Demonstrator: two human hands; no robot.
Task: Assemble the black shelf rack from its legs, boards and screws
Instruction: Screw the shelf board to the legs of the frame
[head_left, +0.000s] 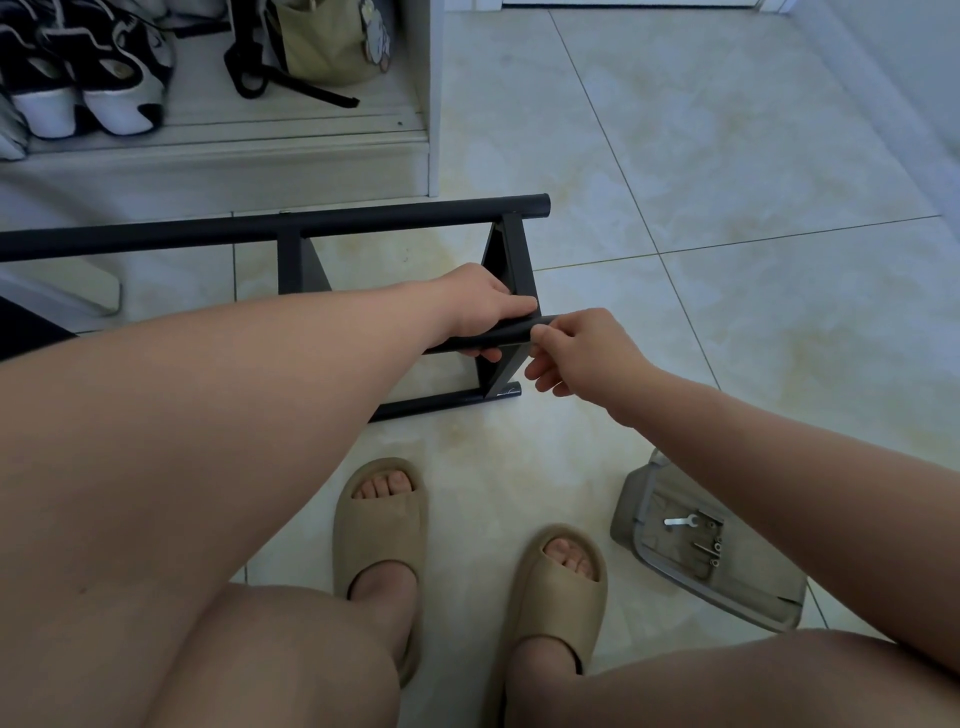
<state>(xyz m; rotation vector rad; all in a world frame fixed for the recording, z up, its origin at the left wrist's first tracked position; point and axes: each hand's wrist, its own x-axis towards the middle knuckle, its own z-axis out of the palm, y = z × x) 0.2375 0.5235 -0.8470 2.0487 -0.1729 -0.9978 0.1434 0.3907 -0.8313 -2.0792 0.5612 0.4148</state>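
Note:
The black shelf rack (322, 228) lies on its side on the tiled floor, its long round legs running left to right and flat black boards crossing between them. My left hand (480, 306) grips the near upper leg (511, 335) close to its right end, fingers curled round the tube. My right hand (582, 353) pinches at that leg's end, just beside the left hand; whatever small part it holds is hidden by the fingers. A lower leg (447, 401) rests on the floor beneath.
A grey plastic tray (670, 566) at the right holds a small wrench (681, 521) and screws (710, 552). My feet in beige slippers (382, 525) stand in front. A white shoe cabinet (311, 150) with sneakers and a bag is behind the rack.

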